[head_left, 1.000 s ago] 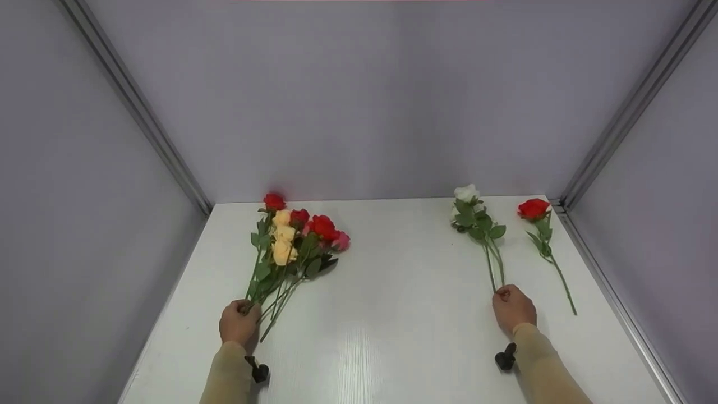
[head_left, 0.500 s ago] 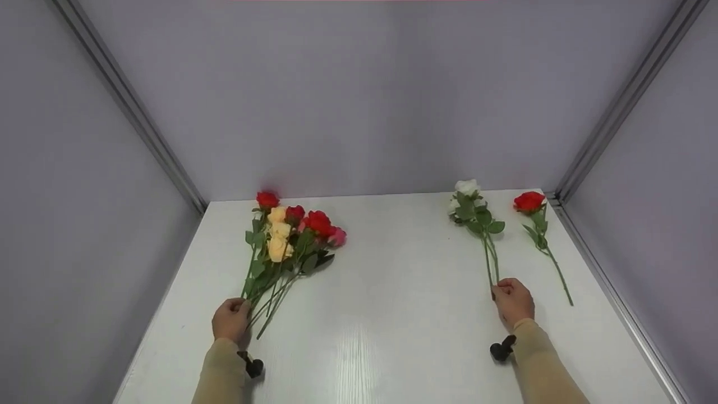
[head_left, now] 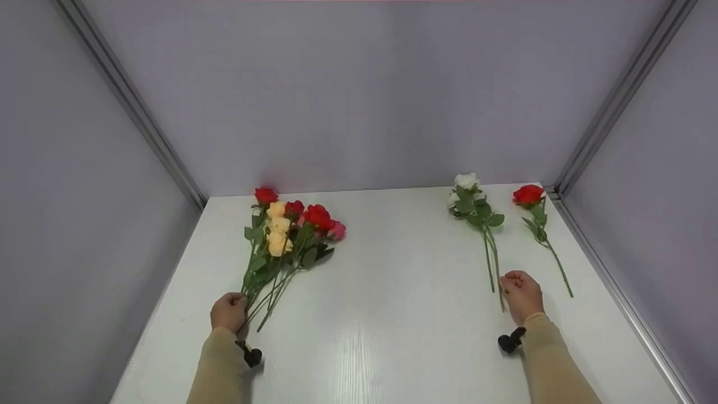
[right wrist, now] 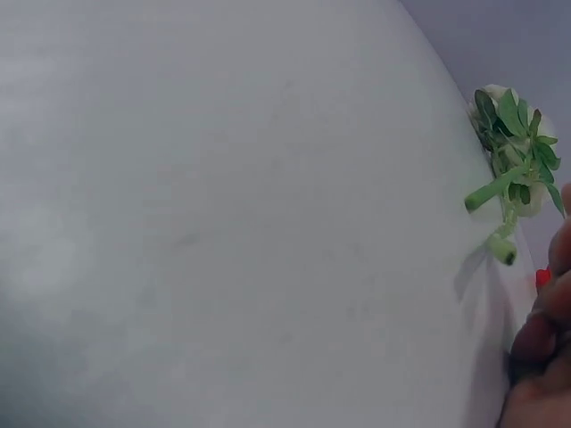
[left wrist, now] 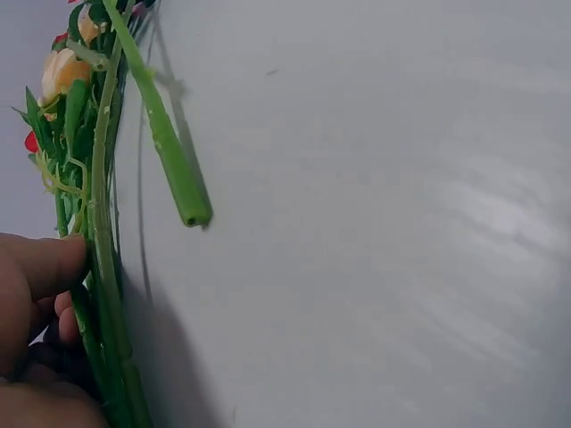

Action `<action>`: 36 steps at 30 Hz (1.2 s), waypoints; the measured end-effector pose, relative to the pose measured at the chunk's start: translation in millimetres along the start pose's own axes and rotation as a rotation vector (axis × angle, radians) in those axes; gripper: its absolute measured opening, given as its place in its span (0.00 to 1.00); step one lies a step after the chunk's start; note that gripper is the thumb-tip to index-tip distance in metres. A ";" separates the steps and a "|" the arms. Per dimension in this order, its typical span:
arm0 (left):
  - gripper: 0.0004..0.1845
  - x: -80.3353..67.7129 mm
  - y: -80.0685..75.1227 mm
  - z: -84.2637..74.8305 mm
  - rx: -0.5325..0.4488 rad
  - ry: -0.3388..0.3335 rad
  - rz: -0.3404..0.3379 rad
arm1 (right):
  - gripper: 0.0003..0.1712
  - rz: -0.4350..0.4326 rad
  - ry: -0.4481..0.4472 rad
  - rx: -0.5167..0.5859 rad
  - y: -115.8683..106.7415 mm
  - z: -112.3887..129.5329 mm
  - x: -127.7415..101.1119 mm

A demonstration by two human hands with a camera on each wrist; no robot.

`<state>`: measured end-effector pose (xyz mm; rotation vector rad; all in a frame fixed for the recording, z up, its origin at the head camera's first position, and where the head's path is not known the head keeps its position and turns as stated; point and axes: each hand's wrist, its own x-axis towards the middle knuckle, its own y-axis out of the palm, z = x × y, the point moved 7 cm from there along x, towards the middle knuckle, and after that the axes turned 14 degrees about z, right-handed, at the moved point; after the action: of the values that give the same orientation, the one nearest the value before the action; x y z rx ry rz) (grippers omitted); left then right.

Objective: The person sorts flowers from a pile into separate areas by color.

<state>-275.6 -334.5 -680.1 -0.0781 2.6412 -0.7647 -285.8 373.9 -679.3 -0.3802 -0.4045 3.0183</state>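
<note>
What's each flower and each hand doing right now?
Bunch of roses: lying flat on the table, stems gripped at their lower end.
Left hand: curled round the bunch's stems.
White roses: lying flat, stem ends by the right hand.
Right hand: fingers curled round a white rose stem.
Single red rose: lying flat, untouched, nearest the right wall.

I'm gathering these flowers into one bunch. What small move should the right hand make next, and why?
Probably lift the white roses and carry them toward the bunch in the left hand: the right hand already pinches their stem ends, while the single red rose lies untouched.
</note>
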 end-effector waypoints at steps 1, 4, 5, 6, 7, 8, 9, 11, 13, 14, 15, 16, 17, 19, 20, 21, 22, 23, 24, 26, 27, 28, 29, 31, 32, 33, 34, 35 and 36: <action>0.16 0.4 0.7 -1.1 -0.002 0.008 0.006 | 0.15 -0.008 -0.004 0.002 -0.9 1.5 1.1; 0.16 1.1 1.6 -2.9 -0.020 0.035 0.022 | 0.14 -0.026 -0.025 -0.004 -1.8 5.6 4.5; 0.16 0.7 0.9 -2.8 -0.025 0.040 0.025 | 0.13 -0.030 -0.027 -0.013 -1.3 6.3 5.3; 0.16 0.2 -0.1 -2.5 -0.030 0.043 0.028 | 0.13 -0.030 -0.026 -0.018 -0.6 6.2 6.1; 0.15 -0.3 -1.4 -1.8 -0.037 0.045 0.030 | 0.13 -0.029 -0.026 -0.023 0.3 5.9 6.7; 0.15 -0.8 -3.0 -0.5 -0.047 0.041 0.032 | 0.13 -0.024 -0.022 -0.023 1.5 5.0 7.2; 0.15 -1.5 -4.8 0.9 -0.054 0.035 0.034 | 0.13 -0.020 -0.019 -0.023 2.7 4.1 7.4; 0.15 -2.9 -8.4 2.1 -0.065 0.030 0.038 | 0.14 -0.012 -0.005 -0.021 4.4 1.4 7.4; 0.16 -3.2 -11.3 3.0 -0.080 0.029 0.043 | 0.16 -0.003 -0.002 -0.025 5.3 0.1 6.9; 0.16 -3.3 -12.5 3.4 -0.085 0.027 0.046 | 0.17 0.002 -0.002 -0.022 5.7 -0.3 6.5; 0.16 -3.3 -13.5 3.7 -0.092 0.027 0.048 | 0.17 0.007 -0.001 -0.019 5.8 -0.7 6.5; 0.16 -3.2 -14.3 4.1 -0.098 0.025 0.050 | 0.18 0.014 0.000 -0.019 6.1 -1.0 6.3; 0.16 -2.7 -15.1 5.1 -0.104 0.021 0.053 | 0.18 0.015 -0.003 -0.016 6.2 -1.0 6.1; 0.15 -2.0 -16.5 7.0 -0.108 0.013 0.062 | 0.18 0.015 -0.004 0.001 6.6 -2.1 6.2; 0.15 -2.0 -17.2 7.8 -0.112 0.011 0.067 | 0.17 0.015 -0.005 0.015 7.3 -2.8 6.0; 0.15 -2.0 -18.1 8.8 -0.118 0.007 0.071 | 0.16 0.018 -0.004 0.028 8.3 -3.9 6.0; 0.15 -2.0 -19.3 10.1 -0.123 0.003 0.072 | 0.16 0.020 -0.005 0.033 9.4 -4.8 5.9; 0.14 -2.3 -20.7 11.3 -0.130 -0.002 0.072 | 0.16 0.025 -0.003 0.042 10.8 -6.1 5.7; 0.14 -2.8 -22.0 12.6 -0.137 -0.007 0.073 | 0.16 0.035 0.002 0.051 12.4 -7.7 5.6; 0.14 -3.9 -24.3 14.1 -0.151 -0.013 0.071 | 0.16 0.050 0.006 0.049 14.9 -9.6 5.2; 0.14 -3.5 -25.3 14.5 -0.156 -0.013 0.071 | 0.17 0.057 0.008 0.039 15.5 -10.0 5.1; 0.14 -3.1 -25.8 14.4 -0.153 -0.013 0.070 | 0.17 0.059 0.009 0.030 15.4 -10.1 4.9; 0.14 -2.2 -25.9 13.9 -0.152 -0.011 0.069 | 0.17 0.063 0.009 0.033 14.8 -10.0 4.9; 0.15 0.1 -24.3 11.7 -0.151 -0.006 0.071 | 0.18 0.061 0.005 0.029 11.2 -8.5 5.0; 0.15 0.8 -22.4 10.5 -0.149 -0.005 0.071 | 0.18 0.067 0.005 0.042 8.7 -8.1 5.0; 0.15 1.7 -20.1 9.8 -0.149 -0.006 0.068 | 0.18 0.072 0.003 0.052 5.9 -7.2 4.7; 0.16 2.2 -17.6 9.1 -0.149 -0.008 0.067 | 0.18 0.076 0.001 0.069 2.9 -6.5 4.6; 0.16 2.4 -15.1 8.4 -0.154 -0.010 0.070 | 0.18 0.081 -0.001 0.084 0.4 -5.7 4.5; 0.17 1.9 -12.6 7.6 -0.158 -0.012 0.076 | 0.18 0.087 -0.003 0.095 -1.8 -5.1 4.4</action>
<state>-275.1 -349.3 -680.0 -0.0250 2.6722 -0.5278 -288.7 377.4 -684.6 -0.3957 -0.2503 3.1081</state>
